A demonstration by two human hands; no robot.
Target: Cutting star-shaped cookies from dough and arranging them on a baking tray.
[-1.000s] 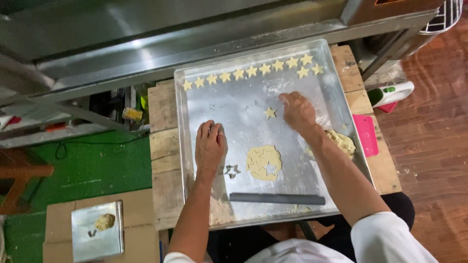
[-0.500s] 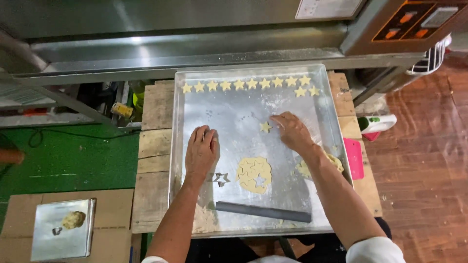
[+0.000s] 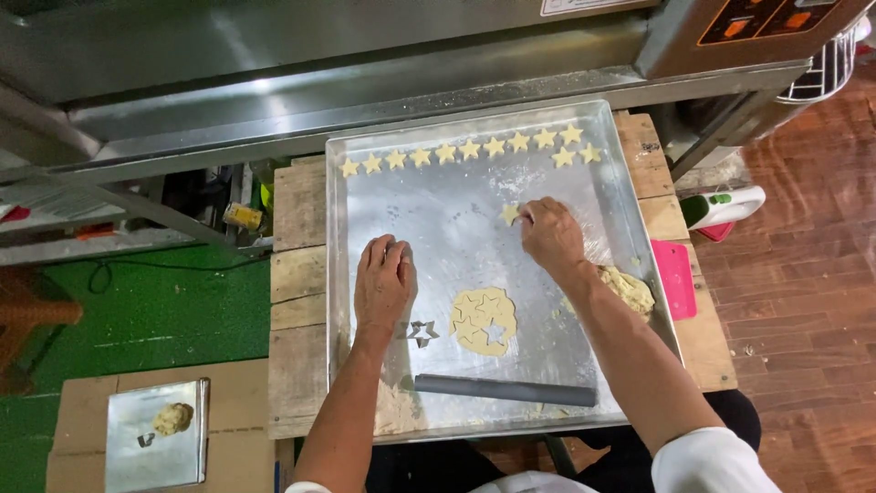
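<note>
My right hand pinches a star-shaped dough piece near the middle of a large metal baking tray. My left hand lies flat and open on the tray, just above a metal star cutter. A flat round of rolled dough with star outlines pressed in it lies between my arms. A row of several cut dough stars lines the tray's far edge. A grey rolling pin lies near the front edge. A lump of dough sits by my right forearm.
The tray rests on a wooden pallet table against a steel machine. A pink scraper lies at the table's right edge. On a cardboard box at lower left stands a small tray with dough and a cutter.
The camera has shifted, so the tray sits lower in view. My right hand has drawn slightly back with the star piece at its fingertips. My left hand has stayed flat.
</note>
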